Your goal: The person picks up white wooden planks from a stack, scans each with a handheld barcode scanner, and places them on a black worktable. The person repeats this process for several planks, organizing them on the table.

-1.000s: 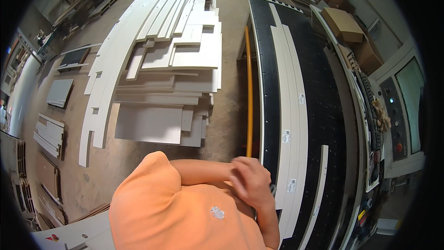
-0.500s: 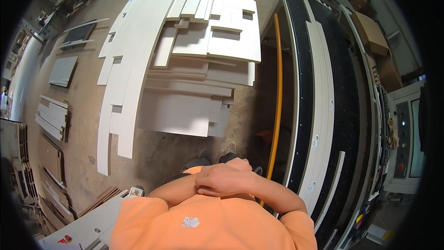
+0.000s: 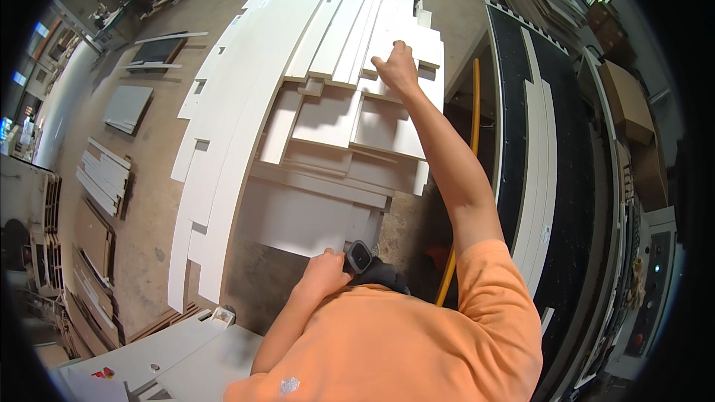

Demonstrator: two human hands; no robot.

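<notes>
My right hand (image 3: 397,68) reaches forward over the stack of white boards (image 3: 328,45), thumb and bent fingers apart. It is open and nearest a bright white panel; whether the fingertips touch it I cannot tell. My left hand (image 3: 325,272) is low in front of my body, its fingers curled, beside a dark rounded-square object (image 3: 359,257). What those fingers hold, if anything, is hidden. Long narrow boards lie on the stack's left side, with shorter panels on its right. More pale panels (image 3: 298,212) lie lower at the near end.
On the right stands a long machine bed (image 3: 573,179) with pale strips (image 3: 540,156) on its black surface and a yellow bar (image 3: 477,104) alongside. A white machine table (image 3: 186,357) is at lower left. Smaller board piles (image 3: 104,179) lie on the left floor.
My hands were together at my waist. My right hand has stretched forward over the boards, while my left has moved to a dark rounded object. The view has shifted slightly.
</notes>
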